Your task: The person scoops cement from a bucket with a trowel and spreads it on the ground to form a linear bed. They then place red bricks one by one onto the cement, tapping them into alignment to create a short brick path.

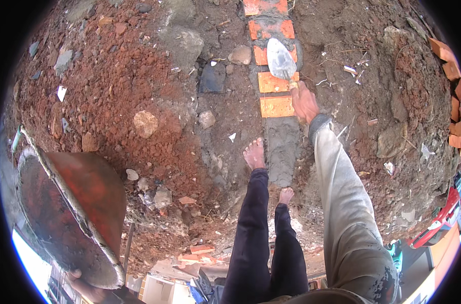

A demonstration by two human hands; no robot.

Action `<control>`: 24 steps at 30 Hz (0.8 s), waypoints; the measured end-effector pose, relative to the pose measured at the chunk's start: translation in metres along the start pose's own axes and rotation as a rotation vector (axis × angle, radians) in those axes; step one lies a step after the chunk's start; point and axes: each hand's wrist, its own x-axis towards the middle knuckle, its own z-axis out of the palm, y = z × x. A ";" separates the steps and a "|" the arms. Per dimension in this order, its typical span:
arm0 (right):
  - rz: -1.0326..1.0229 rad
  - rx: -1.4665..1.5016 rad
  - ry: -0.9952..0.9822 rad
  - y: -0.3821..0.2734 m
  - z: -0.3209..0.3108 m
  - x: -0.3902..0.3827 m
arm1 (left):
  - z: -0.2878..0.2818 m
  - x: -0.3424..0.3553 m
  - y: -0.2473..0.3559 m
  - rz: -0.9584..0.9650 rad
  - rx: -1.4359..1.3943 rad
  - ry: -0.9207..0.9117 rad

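Observation:
My right hand (305,103) is wrapped round the handle of a pointed trowel (280,58), whose grey, mortar-smeared blade lies over the row of bricks. Beneath and beside it, orange bricks (277,106) lie crosswise in a line, with grey mortar between several of them. A strip of wet mortar (282,147) runs from the nearest brick toward my feet. At the lower left, my left hand (86,288) grips the rim of a reddish bucket (96,177), which is tilted and crusted with mortar. A thin string (267,137) runs along the left side of the bricks.
My bare feet (254,153) stand by the mortar strip. Loose red soil with stones (145,124) lies to the left. A dark flat piece (212,77) sits left of the bricks. Stacked bricks (456,96) stand at the far right, above a red vehicle-like object (437,223).

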 end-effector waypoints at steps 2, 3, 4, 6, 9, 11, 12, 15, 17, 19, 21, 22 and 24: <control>-0.101 0.221 0.067 -0.006 -0.010 0.008 | 0.001 0.001 -0.003 -0.006 -0.001 -0.009; -0.038 0.262 0.042 -0.007 -0.011 0.019 | 0.002 0.003 -0.006 -0.012 -0.001 -0.017; 0.026 0.304 0.012 -0.012 -0.008 0.028 | 0.004 0.005 -0.008 -0.017 0.000 -0.019; 0.109 0.213 -0.079 -0.042 -0.006 0.024 | 0.000 0.001 -0.008 -0.008 0.002 -0.002; -0.022 -0.170 -0.049 -0.014 -0.011 0.013 | 0.000 0.003 -0.006 -0.014 -0.006 -0.002; -0.090 -0.301 -0.024 -0.009 -0.019 0.013 | -0.001 0.001 -0.004 -0.017 -0.008 0.002; -0.106 -0.304 -0.008 -0.007 -0.023 0.014 | 0.000 0.000 -0.003 -0.014 -0.013 0.007; -0.130 -0.188 0.033 -0.009 -0.029 0.030 | 0.004 0.001 -0.005 -0.021 -0.013 -0.001; -0.071 -0.047 -0.026 -0.026 -0.038 0.041 | 0.007 0.001 -0.006 -0.029 -0.024 0.003; -0.157 -0.216 0.000 -0.021 -0.028 0.045 | 0.010 0.004 -0.009 -0.023 0.003 0.000; -0.178 -0.348 0.004 -0.012 -0.027 0.040 | 0.009 0.001 -0.005 -0.021 0.021 0.008; -0.153 -0.396 -0.005 -0.002 -0.032 0.030 | 0.009 0.000 -0.002 -0.024 0.027 0.009; -0.125 -0.484 0.006 0.006 -0.040 0.021 | -0.001 0.003 -0.002 -0.028 0.022 0.020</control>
